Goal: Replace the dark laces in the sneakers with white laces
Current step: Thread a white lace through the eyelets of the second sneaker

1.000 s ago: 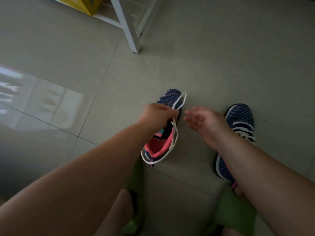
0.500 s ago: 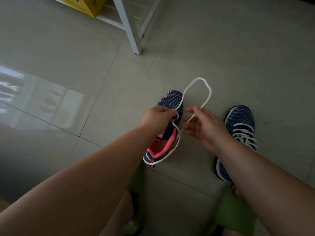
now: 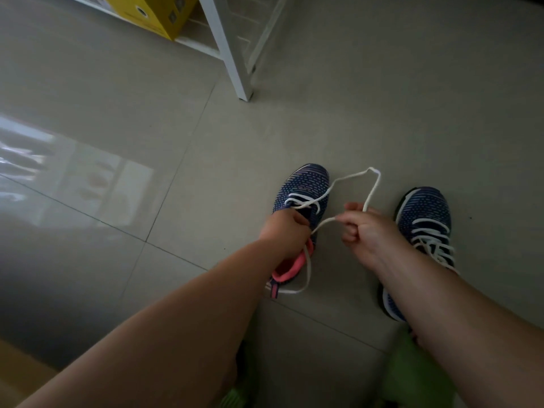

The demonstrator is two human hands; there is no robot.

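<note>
Two dark blue knit sneakers stand on the tiled floor. The left sneaker (image 3: pixel 304 188) has a pink lining and a white lace (image 3: pixel 350 178) through its front eyelets only. My left hand (image 3: pixel 287 231) grips this shoe at its tongue. My right hand (image 3: pixel 366 231) pinches the white lace, which loops out past the toe and back; another stretch trails round the heel. The right sneaker (image 3: pixel 424 213) is laced in white, partly hidden by my right forearm.
A white shelf leg (image 3: pixel 232 54) stands on the floor behind the shoes, with a yellow box (image 3: pixel 153 13) on the low shelf. Green slippers (image 3: pixel 412 372) are on my feet at the bottom edge. Grey floor tiles spread to the left and right.
My right hand closed on the lace and drew it rightward, stretching the loop out past the toe. My left hand slid back toward the tongue, uncovering the laced front eyelets.
</note>
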